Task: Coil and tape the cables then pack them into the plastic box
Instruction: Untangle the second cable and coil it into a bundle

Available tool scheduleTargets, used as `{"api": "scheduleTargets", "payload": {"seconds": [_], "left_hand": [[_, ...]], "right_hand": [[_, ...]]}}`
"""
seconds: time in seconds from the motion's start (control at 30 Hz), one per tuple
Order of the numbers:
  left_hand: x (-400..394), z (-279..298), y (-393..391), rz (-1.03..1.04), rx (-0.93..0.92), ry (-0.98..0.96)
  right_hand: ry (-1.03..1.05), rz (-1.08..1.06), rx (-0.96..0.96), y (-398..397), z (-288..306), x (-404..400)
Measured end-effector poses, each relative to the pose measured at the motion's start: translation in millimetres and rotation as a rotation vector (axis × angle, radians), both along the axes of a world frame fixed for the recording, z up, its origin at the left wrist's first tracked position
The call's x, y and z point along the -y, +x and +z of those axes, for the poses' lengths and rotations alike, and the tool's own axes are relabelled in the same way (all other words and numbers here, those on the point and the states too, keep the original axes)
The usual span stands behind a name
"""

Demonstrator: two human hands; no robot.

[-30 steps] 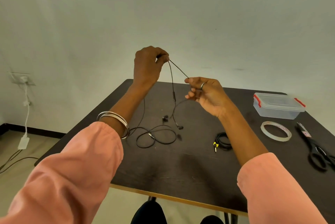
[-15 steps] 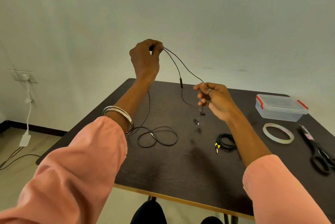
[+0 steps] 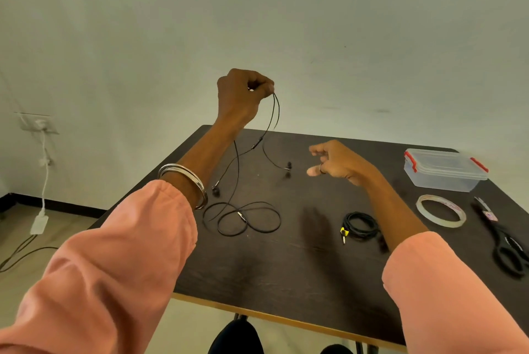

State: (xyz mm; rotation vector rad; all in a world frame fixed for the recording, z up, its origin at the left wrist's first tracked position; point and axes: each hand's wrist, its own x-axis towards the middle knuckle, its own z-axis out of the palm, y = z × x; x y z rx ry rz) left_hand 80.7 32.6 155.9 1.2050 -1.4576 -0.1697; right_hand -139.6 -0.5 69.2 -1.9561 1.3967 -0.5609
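My left hand [image 3: 242, 96] is raised above the dark table [image 3: 286, 262] and pinches the thin black earphone cable [image 3: 270, 121] between thumb and fingers. Two strands hang from it, each ending in an earbud just above the table, and the rest lies in loose loops [image 3: 249, 219] with the plug. My right hand [image 3: 336, 162] hovers to the right of the strands, fingers loosely curled, holding nothing. A coiled black cable with a yellow plug [image 3: 359, 225] lies under my right forearm. The clear plastic box with red clips [image 3: 445, 169] stands closed at the far right.
A roll of clear tape [image 3: 440, 210] lies flat near the box, and black scissors [image 3: 506, 245] lie at the table's right edge. A wall socket with a white charger cable [image 3: 43, 170] is at the left, off the table.
My right hand has let go of the earphone strand and drawn away to the right. The freed strands now hang straight down from my left hand, which has shifted slightly.
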Motion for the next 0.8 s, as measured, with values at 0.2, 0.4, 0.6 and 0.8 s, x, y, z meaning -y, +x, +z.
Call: {"api": "scheduleTargets", "payload": {"seconds": [0.2, 0.4, 0.6, 0.8], "left_hand": [[3, 4, -10, -0.123, 0.308, 0.024], [0, 4, -11, -0.138, 0.356, 0.022], [0, -3, 0, -0.104, 0.254, 0.028], [-1, -15, 3, -0.041, 0.07, -0.08]], "right_hand": [[-0.136, 0.124, 0.602, 35, 41, -14], [-0.283, 0.088, 0.728, 54, 38, -12], [-0.269, 0.065, 0.672, 38, 17, -4], [-0.296, 0.028, 0.544, 23, -2, 0]]}}
